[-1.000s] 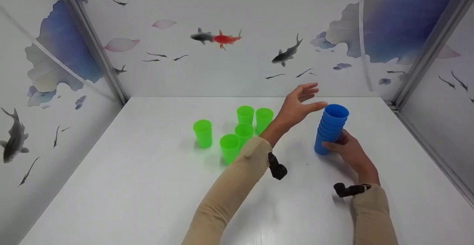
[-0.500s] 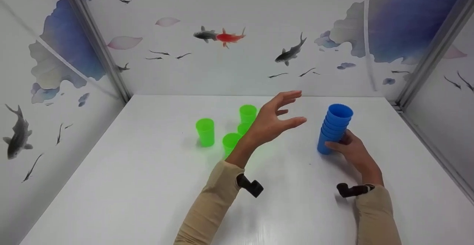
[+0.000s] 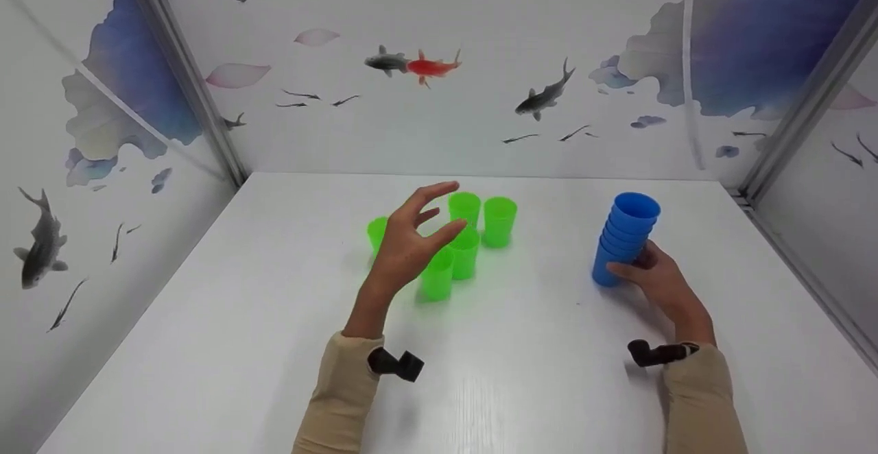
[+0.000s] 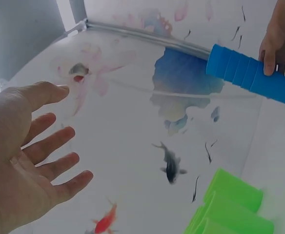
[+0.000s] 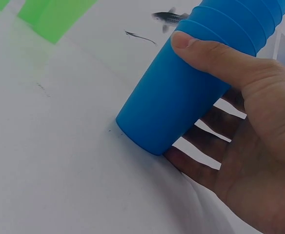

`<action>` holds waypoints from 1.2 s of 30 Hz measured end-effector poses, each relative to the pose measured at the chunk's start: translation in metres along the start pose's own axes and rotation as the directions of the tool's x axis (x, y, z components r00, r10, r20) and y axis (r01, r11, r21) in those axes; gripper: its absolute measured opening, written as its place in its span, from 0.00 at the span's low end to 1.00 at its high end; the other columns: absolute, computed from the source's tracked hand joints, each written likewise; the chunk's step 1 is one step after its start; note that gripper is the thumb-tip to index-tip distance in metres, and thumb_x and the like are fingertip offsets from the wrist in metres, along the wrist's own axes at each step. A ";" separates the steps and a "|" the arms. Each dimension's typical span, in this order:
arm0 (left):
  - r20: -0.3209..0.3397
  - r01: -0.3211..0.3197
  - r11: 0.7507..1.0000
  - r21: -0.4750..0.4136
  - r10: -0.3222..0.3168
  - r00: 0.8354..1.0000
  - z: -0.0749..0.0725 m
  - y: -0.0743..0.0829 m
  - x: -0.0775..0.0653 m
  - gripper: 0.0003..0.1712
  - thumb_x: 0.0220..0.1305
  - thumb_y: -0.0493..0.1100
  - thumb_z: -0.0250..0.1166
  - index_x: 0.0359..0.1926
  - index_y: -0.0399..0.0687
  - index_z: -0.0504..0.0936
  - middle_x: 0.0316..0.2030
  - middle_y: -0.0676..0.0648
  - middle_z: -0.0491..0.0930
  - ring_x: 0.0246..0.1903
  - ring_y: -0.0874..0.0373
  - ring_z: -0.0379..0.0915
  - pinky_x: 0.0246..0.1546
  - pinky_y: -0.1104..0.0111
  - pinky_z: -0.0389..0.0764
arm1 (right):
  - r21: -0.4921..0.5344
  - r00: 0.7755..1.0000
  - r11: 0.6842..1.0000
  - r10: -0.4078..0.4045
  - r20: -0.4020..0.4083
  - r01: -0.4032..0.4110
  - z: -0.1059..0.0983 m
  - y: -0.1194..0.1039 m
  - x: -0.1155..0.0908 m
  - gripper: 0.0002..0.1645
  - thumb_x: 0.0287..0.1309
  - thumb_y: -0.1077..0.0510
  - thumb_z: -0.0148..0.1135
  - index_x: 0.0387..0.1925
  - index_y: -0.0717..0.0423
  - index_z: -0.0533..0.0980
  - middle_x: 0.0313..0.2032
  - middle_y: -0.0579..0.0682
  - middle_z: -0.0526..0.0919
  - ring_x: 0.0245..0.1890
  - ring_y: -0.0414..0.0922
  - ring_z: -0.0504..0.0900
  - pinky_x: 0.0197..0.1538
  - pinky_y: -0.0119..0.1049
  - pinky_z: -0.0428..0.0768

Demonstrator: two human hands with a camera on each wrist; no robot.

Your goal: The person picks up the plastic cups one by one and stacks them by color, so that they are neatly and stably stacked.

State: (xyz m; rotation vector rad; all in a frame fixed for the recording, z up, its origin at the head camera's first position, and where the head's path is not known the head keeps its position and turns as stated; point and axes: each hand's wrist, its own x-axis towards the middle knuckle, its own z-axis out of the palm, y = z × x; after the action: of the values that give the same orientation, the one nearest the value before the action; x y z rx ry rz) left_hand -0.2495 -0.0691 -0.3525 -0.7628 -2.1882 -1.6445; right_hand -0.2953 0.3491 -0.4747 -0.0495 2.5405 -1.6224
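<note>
In the head view, a stack of nested blue cups [image 3: 623, 238] stands on the right of the table. My right hand [image 3: 664, 288] holds the lowest cup, its thumb [image 5: 206, 51] across the near side and the other fingers behind. My left hand [image 3: 406, 245] hovers over a group of green cups, holding nothing, thumb and fingers spread apart. It partly hides the leftmost green cup [image 3: 376, 229]. Beside and behind it stand the front green cup [image 3: 437, 281], the middle green cup [image 3: 466, 255], the back green cup [image 3: 464, 204] and the right green cup [image 3: 500, 223].
A white table [image 3: 521, 372] carries all the cups. Behind it rises a white wall [image 3: 473, 132] printed with fish and petals. More printed panels close off both sides, with metal posts [image 3: 182, 70] at the corners.
My left hand has moved left and toward me, away from the blue stack to the green cups. My right hand stays on the blue stack. The head view has shifted slightly.
</note>
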 end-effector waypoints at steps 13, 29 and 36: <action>-0.307 0.145 0.982 -0.123 -0.177 0.935 -0.098 -0.054 -0.014 0.33 0.65 0.41 0.69 0.69 0.46 0.70 0.65 0.45 0.76 0.69 0.57 0.68 0.69 0.58 0.72 | -0.017 0.999 0.999 0.035 0.012 -0.035 -0.005 -0.003 -0.001 0.70 0.58 0.34 0.66 0.80 0.54 0.31 0.79 0.65 0.42 0.78 0.69 0.43 0.74 0.70 0.49; -0.123 0.353 0.927 -0.125 -0.368 0.922 -0.110 -0.119 -0.030 0.50 0.62 0.44 0.72 0.78 0.54 0.53 0.75 0.45 0.60 0.77 0.47 0.54 0.74 0.50 0.64 | -0.091 0.980 0.994 -0.072 -0.184 0.056 -0.048 -0.054 -0.041 0.53 0.65 0.39 0.62 0.80 0.46 0.45 0.78 0.62 0.51 0.77 0.64 0.52 0.73 0.68 0.57; -0.081 0.422 0.900 -0.113 -0.431 0.899 -0.092 -0.134 -0.029 0.53 0.60 0.48 0.73 0.78 0.53 0.52 0.75 0.44 0.60 0.77 0.45 0.53 0.74 0.49 0.63 | -0.139 0.938 0.984 -0.149 -0.313 0.109 -0.045 -0.095 -0.064 0.47 0.67 0.43 0.62 0.79 0.44 0.50 0.78 0.54 0.56 0.78 0.55 0.57 0.72 0.65 0.62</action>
State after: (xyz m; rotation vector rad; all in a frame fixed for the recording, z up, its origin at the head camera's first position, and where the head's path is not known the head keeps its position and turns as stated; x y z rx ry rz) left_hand -0.3098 -0.1904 -0.4468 -0.2089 -2.3327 -1.9484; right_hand -0.2417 0.3553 -0.3642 0.0423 2.9379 -1.6387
